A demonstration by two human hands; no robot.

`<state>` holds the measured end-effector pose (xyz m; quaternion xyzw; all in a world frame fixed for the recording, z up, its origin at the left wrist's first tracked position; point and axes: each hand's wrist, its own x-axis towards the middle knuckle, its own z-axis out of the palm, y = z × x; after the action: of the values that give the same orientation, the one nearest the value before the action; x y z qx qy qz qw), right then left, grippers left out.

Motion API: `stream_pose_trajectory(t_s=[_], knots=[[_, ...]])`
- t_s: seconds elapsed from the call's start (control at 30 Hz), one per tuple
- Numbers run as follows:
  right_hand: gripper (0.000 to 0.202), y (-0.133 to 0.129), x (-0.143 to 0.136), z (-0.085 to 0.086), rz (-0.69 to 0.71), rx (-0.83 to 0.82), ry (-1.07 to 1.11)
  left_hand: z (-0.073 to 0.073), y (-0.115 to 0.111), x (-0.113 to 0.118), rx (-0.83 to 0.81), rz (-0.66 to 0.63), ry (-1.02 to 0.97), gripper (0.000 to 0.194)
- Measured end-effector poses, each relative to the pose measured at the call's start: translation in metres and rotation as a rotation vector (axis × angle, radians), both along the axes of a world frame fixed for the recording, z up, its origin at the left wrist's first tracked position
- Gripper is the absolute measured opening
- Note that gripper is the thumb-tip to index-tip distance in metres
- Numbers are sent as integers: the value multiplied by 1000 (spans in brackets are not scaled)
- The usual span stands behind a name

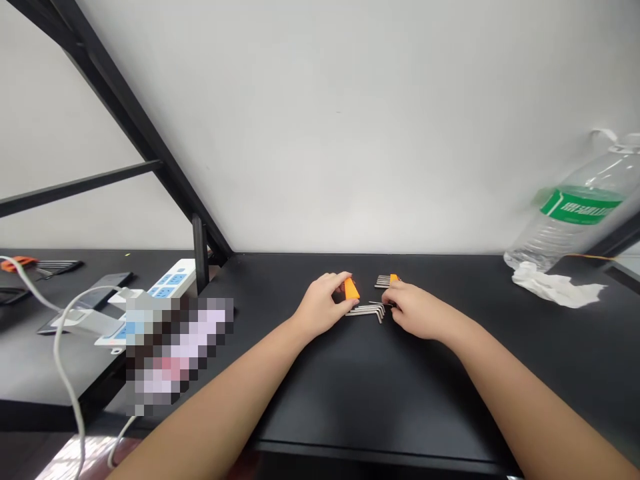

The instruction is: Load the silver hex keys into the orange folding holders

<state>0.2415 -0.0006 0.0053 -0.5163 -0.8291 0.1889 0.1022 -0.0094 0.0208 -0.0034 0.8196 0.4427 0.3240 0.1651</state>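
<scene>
My left hand [325,303] grips an orange hex key holder [352,290] between thumb and fingers, just above the black tabletop. Several silver hex keys [367,311] lie side by side below it, their bent ends pointing right. The fingers of my right hand [413,308] are closed at those bent ends, pinching a thin hex key [381,304]. Behind my right hand lies a second orange holder [394,277] with several short silver keys [383,281] sticking out to the left; my hand partly hides it.
A large clear bottle [575,213] with a green label leans at the right, beside a crumpled white tissue [557,287]. At left are a white power strip [170,283], white cables [63,360], a blurred-out object [187,347] and another orange tool set [19,264]. A black frame post [201,253] rises there.
</scene>
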Motion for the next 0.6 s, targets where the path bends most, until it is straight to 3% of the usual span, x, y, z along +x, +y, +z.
stream_pose_trajectory(t_s=[0.4,0.6], knots=[[13,-7,-34,-7,-63,142,-43,-1,1,1,-14,-8,-8,44],[11,-11,-36,-7,-102,107,-4,0,-1,1,-30,-81,2,45]])
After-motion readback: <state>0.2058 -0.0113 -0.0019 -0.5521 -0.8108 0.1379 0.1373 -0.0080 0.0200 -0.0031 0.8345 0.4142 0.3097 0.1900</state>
